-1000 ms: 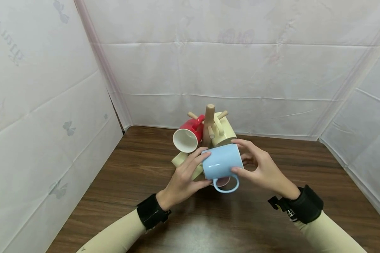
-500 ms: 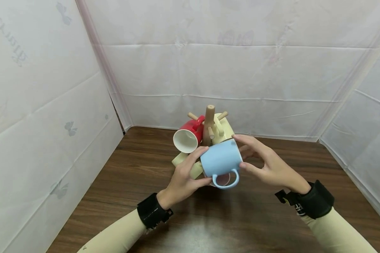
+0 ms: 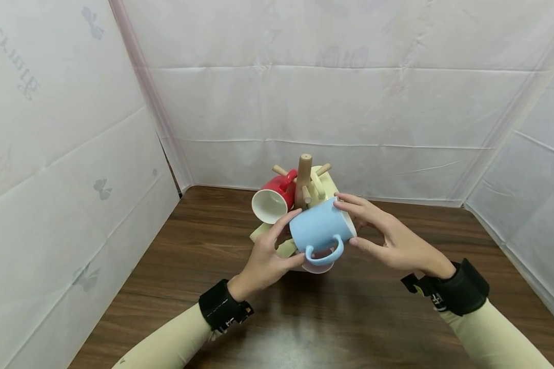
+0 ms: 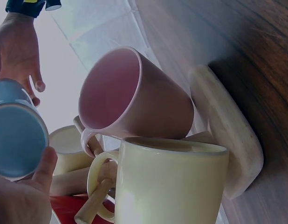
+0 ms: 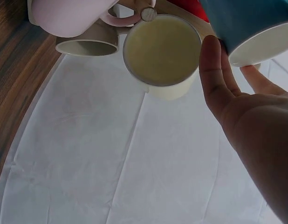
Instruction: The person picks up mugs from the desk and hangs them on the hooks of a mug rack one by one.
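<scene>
A light blue mug (image 3: 317, 225) lies sideways in the air in front of a wooden mug tree (image 3: 304, 179). Its handle (image 3: 325, 256) points down toward me, and the base end tilts up to the right. My left hand (image 3: 265, 259) holds the rim end between thumb and fingers; the mug's opening (image 4: 18, 140) faces the left wrist camera. At the base end, my right hand (image 3: 388, 238) pinches the mug with fingertips above and thumb below. The mug hides part of a pink mug (image 3: 318, 268) and a pale yellow mug (image 3: 330, 187).
A red mug (image 3: 281, 187) hangs at the tree's upper left. Low on the tree hang another pale yellow mug (image 4: 169, 182) and, in the right wrist view, a grey-brown mug (image 5: 88, 39). The wooden base (image 4: 237, 140) stands on a dark table (image 3: 203, 230) before white sheeting (image 3: 351, 113).
The blue mug has turned between my hands: its right end rose, and its handle swung up and toward me. My right hand shifted right and slightly up with its fingers regripping the base end.
</scene>
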`<state>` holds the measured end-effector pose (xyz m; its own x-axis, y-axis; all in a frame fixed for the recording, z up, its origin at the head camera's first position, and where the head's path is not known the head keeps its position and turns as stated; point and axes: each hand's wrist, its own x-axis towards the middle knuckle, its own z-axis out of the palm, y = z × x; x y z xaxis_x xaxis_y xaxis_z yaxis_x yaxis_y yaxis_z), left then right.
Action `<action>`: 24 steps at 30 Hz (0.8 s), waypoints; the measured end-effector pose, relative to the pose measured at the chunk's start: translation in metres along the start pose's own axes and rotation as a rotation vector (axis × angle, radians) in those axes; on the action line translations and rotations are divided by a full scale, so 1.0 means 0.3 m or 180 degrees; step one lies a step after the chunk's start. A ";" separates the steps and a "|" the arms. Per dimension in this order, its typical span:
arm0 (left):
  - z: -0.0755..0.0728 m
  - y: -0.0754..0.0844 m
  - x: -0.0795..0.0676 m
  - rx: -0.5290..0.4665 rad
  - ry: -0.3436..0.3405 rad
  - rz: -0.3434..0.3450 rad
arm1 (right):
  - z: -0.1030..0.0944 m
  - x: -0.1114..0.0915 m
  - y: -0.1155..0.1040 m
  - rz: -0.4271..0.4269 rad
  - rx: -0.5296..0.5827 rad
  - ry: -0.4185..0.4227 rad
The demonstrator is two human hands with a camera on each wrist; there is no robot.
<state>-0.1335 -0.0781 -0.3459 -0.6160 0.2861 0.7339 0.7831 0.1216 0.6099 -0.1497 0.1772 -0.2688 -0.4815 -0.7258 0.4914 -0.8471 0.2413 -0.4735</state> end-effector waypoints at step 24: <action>0.011 0.002 0.005 -0.0548 -0.0025 -0.0748 | 0.012 0.046 0.017 -0.0003 -0.0150 0.0572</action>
<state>-0.1337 -0.0744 -0.3455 -0.7777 0.2766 0.5646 0.5925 0.0224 0.8052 -0.1599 0.1660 -0.2670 -0.5097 -0.6002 0.6164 -0.8550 0.2738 -0.4404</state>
